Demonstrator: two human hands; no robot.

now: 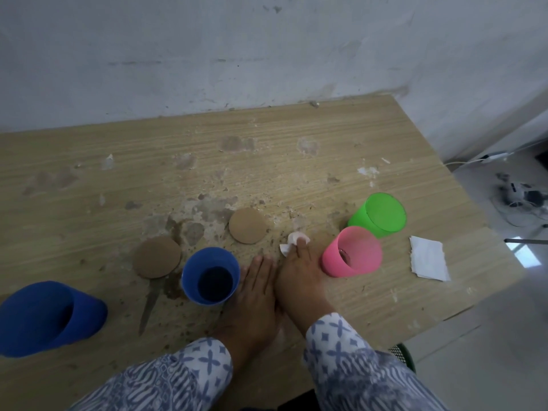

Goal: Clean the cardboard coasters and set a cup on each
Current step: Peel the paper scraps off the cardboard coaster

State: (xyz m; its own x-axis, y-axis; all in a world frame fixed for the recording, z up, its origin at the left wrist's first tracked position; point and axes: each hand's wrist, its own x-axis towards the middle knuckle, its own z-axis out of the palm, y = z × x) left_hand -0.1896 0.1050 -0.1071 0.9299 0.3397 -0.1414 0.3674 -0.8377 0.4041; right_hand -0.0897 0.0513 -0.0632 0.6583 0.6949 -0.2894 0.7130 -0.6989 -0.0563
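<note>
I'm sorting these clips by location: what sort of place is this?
Probably a plain room in a home: a stained wooden table against a scuffed white wall, and a pale floor with a power strip lying on it.

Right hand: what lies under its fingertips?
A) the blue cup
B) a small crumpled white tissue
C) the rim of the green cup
B: the right hand presses a crumpled white tissue onto the table.
</note>
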